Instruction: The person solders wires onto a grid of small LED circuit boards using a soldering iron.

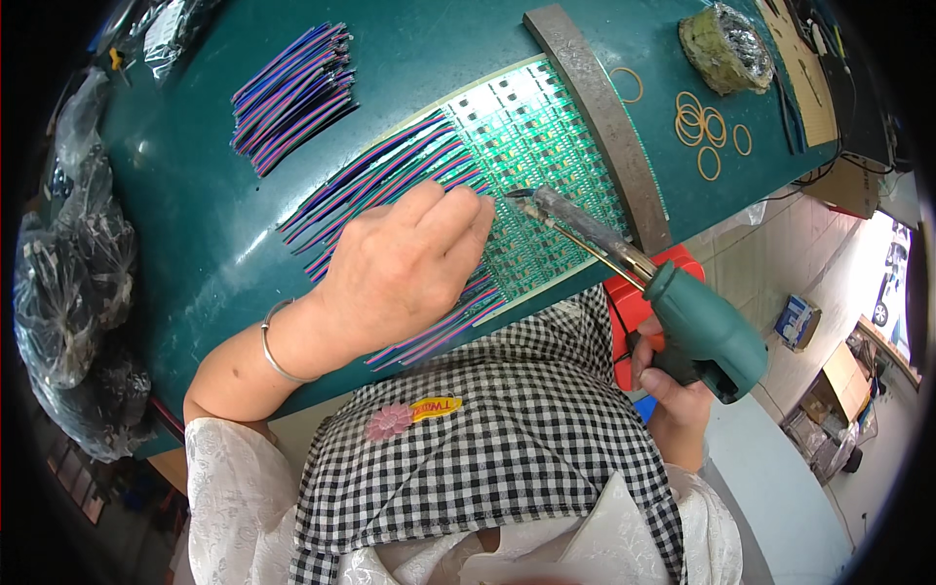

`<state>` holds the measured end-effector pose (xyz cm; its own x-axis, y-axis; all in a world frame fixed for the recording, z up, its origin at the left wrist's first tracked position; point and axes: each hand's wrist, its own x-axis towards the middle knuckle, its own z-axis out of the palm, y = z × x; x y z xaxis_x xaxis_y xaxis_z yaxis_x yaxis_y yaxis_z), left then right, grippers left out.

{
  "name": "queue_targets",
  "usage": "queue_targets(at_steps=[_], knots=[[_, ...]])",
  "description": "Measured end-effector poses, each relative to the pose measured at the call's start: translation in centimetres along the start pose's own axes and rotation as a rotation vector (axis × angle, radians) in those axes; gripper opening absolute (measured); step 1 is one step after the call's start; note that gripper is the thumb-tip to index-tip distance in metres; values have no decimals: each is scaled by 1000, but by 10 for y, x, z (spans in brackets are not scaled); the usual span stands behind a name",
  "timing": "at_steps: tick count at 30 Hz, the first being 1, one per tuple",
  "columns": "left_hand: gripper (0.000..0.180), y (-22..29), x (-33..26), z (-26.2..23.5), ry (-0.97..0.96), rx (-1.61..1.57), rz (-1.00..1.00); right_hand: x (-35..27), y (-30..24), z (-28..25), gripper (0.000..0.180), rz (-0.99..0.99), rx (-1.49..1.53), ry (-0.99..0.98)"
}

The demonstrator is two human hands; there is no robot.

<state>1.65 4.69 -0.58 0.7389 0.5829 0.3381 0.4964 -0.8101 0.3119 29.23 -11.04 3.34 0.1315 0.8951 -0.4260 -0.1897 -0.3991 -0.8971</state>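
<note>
My left hand lies flat on a row of purple, red and black ribbon wires, its fingertips at the edge of a green circuit board panel. My right hand grips a green soldering gun by its handle. The gun's long metal tip rests on the board just right of my left fingertips. A silver bangle circles my left wrist.
A grey metal bar lies across the board's far side. A separate stack of ribbon wires sits at the back left. Rubber bands and a tape roll lie at the right. Black plastic bags line the left edge.
</note>
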Motion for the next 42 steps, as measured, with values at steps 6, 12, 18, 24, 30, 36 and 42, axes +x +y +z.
queue_targets(at_steps=[6,12,18,24,30,36,42], knots=[[19,1,1,0,-7,21,3,3,3,-1,46,28,-50,-34],[19,1,1,-3,-20,-1,11,1,7,-8,48,20,-42,-56],[18,2,1,-1,-11,28,23,4,-3,5,51,-80,48,19],[18,2,2,-2,-9,14,26,0,3,-2,48,7,16,-9],[17,2,1,-2,-15,0,16,8,7,-4,42,-38,-58,-106],[16,2,1,-1,-6,16,26,5,1,0,44,-35,19,-13],[16,3,2,-1,-8,37,26,4,2,-2,48,-69,-10,-50]])
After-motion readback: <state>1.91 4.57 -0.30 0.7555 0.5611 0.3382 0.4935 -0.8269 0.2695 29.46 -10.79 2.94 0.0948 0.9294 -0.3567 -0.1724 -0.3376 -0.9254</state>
